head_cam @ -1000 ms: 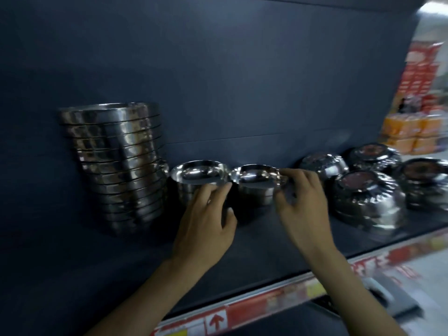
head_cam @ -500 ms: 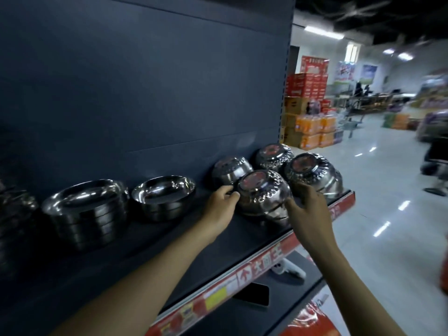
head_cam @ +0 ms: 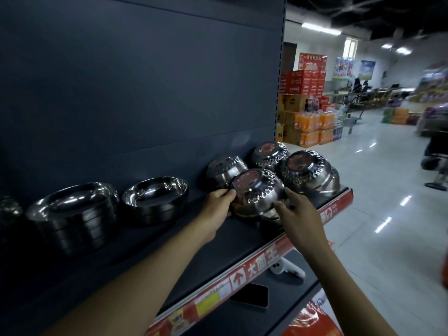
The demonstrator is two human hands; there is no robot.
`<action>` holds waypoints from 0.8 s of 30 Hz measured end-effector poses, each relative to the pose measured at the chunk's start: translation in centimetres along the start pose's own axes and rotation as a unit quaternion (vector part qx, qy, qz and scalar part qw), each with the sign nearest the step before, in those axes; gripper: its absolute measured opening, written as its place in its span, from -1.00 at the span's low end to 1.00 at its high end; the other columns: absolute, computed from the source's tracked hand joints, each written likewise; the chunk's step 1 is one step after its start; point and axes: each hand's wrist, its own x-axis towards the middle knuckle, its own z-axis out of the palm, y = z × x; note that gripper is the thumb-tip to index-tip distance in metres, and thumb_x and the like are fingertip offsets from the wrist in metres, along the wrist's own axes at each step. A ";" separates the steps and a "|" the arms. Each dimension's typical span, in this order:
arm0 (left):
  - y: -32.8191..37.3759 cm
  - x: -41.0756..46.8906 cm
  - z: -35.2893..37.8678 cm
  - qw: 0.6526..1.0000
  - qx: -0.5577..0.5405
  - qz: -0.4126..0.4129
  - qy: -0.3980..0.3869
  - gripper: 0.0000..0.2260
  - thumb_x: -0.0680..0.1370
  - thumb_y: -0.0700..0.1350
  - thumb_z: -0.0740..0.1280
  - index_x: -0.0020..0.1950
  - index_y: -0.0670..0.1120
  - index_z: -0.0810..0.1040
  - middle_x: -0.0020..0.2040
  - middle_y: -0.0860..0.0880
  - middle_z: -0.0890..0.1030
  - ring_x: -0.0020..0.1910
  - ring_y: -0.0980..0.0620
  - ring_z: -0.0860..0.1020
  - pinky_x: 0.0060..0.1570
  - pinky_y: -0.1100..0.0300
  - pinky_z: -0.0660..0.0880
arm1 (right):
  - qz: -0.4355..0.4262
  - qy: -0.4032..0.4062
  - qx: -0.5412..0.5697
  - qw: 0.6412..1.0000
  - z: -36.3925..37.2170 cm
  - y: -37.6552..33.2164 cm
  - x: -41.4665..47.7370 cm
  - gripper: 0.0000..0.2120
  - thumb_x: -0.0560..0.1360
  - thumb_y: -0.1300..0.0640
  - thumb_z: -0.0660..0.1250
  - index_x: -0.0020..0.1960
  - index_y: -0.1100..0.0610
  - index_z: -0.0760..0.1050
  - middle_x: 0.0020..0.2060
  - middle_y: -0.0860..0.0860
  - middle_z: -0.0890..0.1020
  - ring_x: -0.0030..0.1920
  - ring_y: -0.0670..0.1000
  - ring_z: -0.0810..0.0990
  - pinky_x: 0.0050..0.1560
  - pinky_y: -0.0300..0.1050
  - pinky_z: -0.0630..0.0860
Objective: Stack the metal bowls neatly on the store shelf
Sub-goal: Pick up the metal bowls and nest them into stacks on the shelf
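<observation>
Several upside-down patterned metal bowls sit in short stacks at the right end of the dark shelf [head_cam: 242, 236]. I hold the front stack [head_cam: 258, 192] from both sides: my left hand [head_cam: 215, 209] grips its left side, my right hand [head_cam: 299, 214] grips its right side and lower rim. Three more upturned stacks stand behind it: back left [head_cam: 224, 169], back middle [head_cam: 269, 155], and right [head_cam: 308, 172]. To the left, two stacks of plain bowls sit open side up [head_cam: 155, 197] [head_cam: 72, 212].
The shelf's red price strip [head_cam: 254, 270] runs along the front edge. On the lower shelf lie a white handheld device [head_cam: 286, 267] and a black phone [head_cam: 252, 294]. The shelf ends just right of the bowls; beyond is an open tiled aisle [head_cam: 375, 190] with stacked drink cartons [head_cam: 308, 122].
My view swung right from the plain bowl stacks to the upturned patterned ones. Both hands left the plain bowls and now close on the front patterned stack.
</observation>
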 end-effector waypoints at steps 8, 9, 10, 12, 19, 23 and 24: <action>0.8 -2.9 -2.4 0.998 -0.009 0.054 0.021 -0.86 0.66 -0.07 0.24 0.08 0.07 0.59 0.08 0.06 0.66 0.14 0.09 0.59 0.26 0.09 0.51 | -0.004 0.028 0.021 0.999 0.6 -1.7 -1.7 -0.54 0.60 -0.06 0.29 0.45 0.06 0.44 0.34 0.01 0.55 0.26 0.02 0.56 0.19 -0.05 0.47; 0.9 -3.5 -2.8 0.998 -0.008 0.064 0.028 -0.86 0.65 -0.06 0.25 0.09 0.07 0.60 0.07 0.08 0.67 0.14 0.11 0.59 0.28 0.07 0.50 | 0.000 0.032 0.032 0.999 0.7 -2.1 -2.1 -0.54 0.59 -0.08 0.29 0.44 0.06 0.46 0.34 -0.01 0.56 0.26 0.02 0.56 0.21 -0.04 0.48; 0.8 -4.0 -3.3 0.997 -0.004 0.073 0.036 -0.86 0.65 -0.06 0.25 0.11 0.06 0.60 0.08 0.08 0.67 0.14 0.11 0.59 0.29 0.06 0.49 | 0.003 0.033 0.045 0.998 0.8 -2.6 -2.5 -0.53 0.58 -0.11 0.30 0.42 0.06 0.48 0.32 -0.02 0.58 0.24 0.01 0.58 0.21 -0.04 0.49; 0.6 -5.3 -4.4 0.994 0.005 0.087 0.060 -0.84 0.64 -0.05 0.27 0.17 0.03 0.60 0.12 0.06 0.66 0.15 0.11 0.59 0.30 0.03 0.49 | 0.010 0.025 0.061 0.998 1.1 -3.7 -3.6 -0.56 0.56 -0.17 0.31 0.33 0.06 0.54 0.20 -0.04 0.64 0.12 -0.02 0.62 0.10 -0.07 0.51; -0.1 -11.5 -9.4 0.981 0.037 0.156 0.107 -0.73 0.56 -0.14 0.40 0.14 0.20 0.54 0.07 0.18 0.64 0.04 0.34 0.58 0.07 0.36 0.49 | 0.013 -0.033 0.121 0.992 3.8 -6.1 -7.6 -0.53 0.48 -0.23 0.37 0.17 0.12 0.57 0.00 -0.01 0.66 0.05 0.01 0.61 -0.04 -0.08 0.45; -1.1 -15.4 -12.2 0.972 0.085 0.162 0.144 -0.65 0.49 -0.13 0.48 0.12 0.26 0.50 0.08 0.22 0.59 0.05 0.34 0.55 -0.06 0.45 0.44 | 0.023 -0.068 0.160 0.985 5.6 -6.9 -10.0 -0.63 0.45 -0.19 0.43 0.13 -0.01 0.48 -0.03 -0.21 0.58 0.00 -0.16 0.56 -0.16 -0.36 0.38; -1.4 -16.2 -12.9 0.971 0.094 0.161 0.152 -0.64 0.48 -0.13 0.49 0.11 0.26 0.49 0.09 0.21 0.58 0.07 0.30 0.55 -0.05 0.45 0.45 | 0.019 -0.080 0.170 0.982 5.9 -7.2 -10.5 -0.67 0.45 -0.16 0.44 0.11 -0.05 0.47 -0.05 -0.25 0.56 -0.04 -0.25 0.56 -0.21 -0.42 0.37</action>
